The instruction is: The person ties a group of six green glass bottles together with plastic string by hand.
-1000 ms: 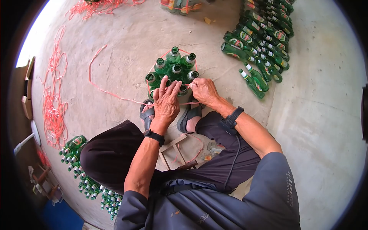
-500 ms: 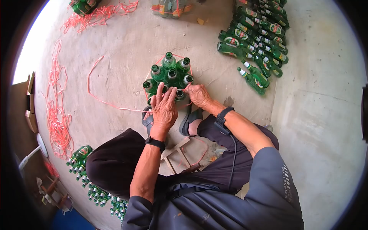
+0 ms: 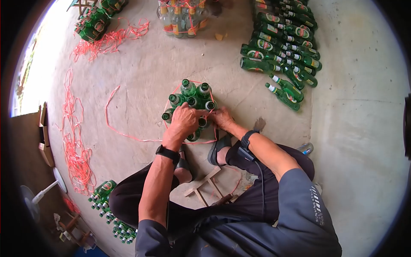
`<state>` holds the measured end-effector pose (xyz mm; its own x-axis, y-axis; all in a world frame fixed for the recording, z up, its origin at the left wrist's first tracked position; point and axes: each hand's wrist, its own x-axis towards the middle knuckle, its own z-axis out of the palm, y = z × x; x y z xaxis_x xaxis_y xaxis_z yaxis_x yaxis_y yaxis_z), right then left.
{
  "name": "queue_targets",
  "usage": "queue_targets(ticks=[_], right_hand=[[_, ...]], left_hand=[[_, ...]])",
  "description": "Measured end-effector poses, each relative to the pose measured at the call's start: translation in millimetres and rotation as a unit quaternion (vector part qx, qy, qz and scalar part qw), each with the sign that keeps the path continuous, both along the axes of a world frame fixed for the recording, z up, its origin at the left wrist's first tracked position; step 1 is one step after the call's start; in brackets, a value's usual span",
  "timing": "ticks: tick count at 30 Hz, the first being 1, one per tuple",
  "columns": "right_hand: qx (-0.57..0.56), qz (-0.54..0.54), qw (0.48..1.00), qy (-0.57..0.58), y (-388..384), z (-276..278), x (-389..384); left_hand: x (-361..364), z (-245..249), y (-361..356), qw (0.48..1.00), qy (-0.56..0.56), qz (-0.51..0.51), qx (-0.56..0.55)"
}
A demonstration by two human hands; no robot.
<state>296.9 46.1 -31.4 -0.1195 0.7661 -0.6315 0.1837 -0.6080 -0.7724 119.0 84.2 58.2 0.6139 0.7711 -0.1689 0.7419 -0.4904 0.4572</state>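
Note:
A tight cluster of upright green glass bottles [image 3: 189,103] stands on the concrete floor in front of my feet. A red plastic string [image 3: 128,135] runs around the cluster and trails off to the left. My left hand [image 3: 183,121] rests on the near bottles with fingers curled over their tops. My right hand [image 3: 221,117] is at the cluster's right side, fingers closed where the string passes. Both wrists wear black bands. Whether either hand pinches the string is hard to tell.
Several green bottles [image 3: 278,51] lie in rows at the upper right. A tied bundle of bottles [image 3: 180,17] stands at the top, another bundle [image 3: 95,21] at top left. Loose red string [image 3: 75,141] lies at left. More bottles [image 3: 109,205] lie at lower left. A wooden stool [image 3: 205,188] is under me.
My left hand has curled down onto the near bottles and my right hand has dropped lower against the cluster. The camera view has shifted, so the cluster sits lower in the frame.

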Motion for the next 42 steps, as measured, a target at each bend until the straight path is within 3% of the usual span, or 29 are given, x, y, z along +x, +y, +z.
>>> queue_targets(ticks=[2, 3, 5, 9, 15, 21, 22, 25, 27, 28, 30, 33, 36, 37, 42], right_hand=[[0.035, 0.003, 0.999, 0.029, -0.1, -11.7, 0.1], [0.035, 0.0, 0.999, 0.029, -0.7, -14.2, 0.4], [0.009, -0.047, 0.997, 0.058, -3.6, -18.8, 0.6], [0.006, -0.033, 0.999, 0.035, 5.4, 12.7, 0.8], [-0.004, 0.011, 0.999, 0.051, 8.1, 9.8, 5.1], [0.021, 0.02, 0.997, 0.066, 5.0, -0.1, 6.7], [0.029, 0.037, 0.999, 0.023, 5.3, -1.8, 7.3], [0.036, 0.057, 0.997, -0.029, 6.4, 5.0, 8.6], [0.036, 0.059, 0.997, -0.04, 5.7, 6.0, 9.0], [0.04, 0.058, 0.996, -0.047, 5.7, 3.0, 8.2], [0.043, 0.056, 0.996, -0.054, 5.6, -2.3, 6.0], [0.052, 0.03, 0.997, -0.044, 2.6, -9.7, 3.2], [0.048, 0.022, 0.999, -0.013, 3.0, -9.6, 1.7], [0.037, 0.02, 0.999, -0.005, 3.7, -5.9, 2.3], [0.052, 0.003, 0.999, 0.008, 1.3, -8.5, -0.2]], left_hand=[[5.2, -14.3, 1.8, 0.996, 0.08, -0.006, -0.031], [11.1, -1.7, 7.1, 0.99, 0.096, 0.013, -0.102], [9.8, -4.9, 7.4, 0.992, 0.061, 0.023, -0.11], [3.8, -8.5, 8.0, 0.992, 0.012, 0.034, -0.121], [0.8, -12.0, 3.8, 0.997, -0.043, 0.005, -0.061], [-7.1, 0.0, 5.5, 0.999, -0.017, -0.039, -0.012], [-7.4, -0.8, 5.9, 0.999, -0.015, -0.04, -0.012], [-6.9, -1.0, 8.7, 0.998, -0.048, -0.011, -0.033], [-7.7, 3.9, 12.0, 0.987, -0.071, 0.042, -0.136], [-6.5, 7.9, 11.8, 0.987, -0.07, 0.041, -0.137], [-4.7, 14.8, 11.5, 0.963, -0.144, 0.073, -0.215], [-11.0, 10.0, 12.4, 0.959, -0.188, 0.038, -0.207], [-13.7, 24.8, 13.7, 0.946, -0.108, 0.124, -0.279], [-15.1, 19.5, 13.9, 0.956, -0.132, 0.118, -0.236], [-19.5, 13.1, 28.3, 0.947, -0.135, 0.124, -0.264]])
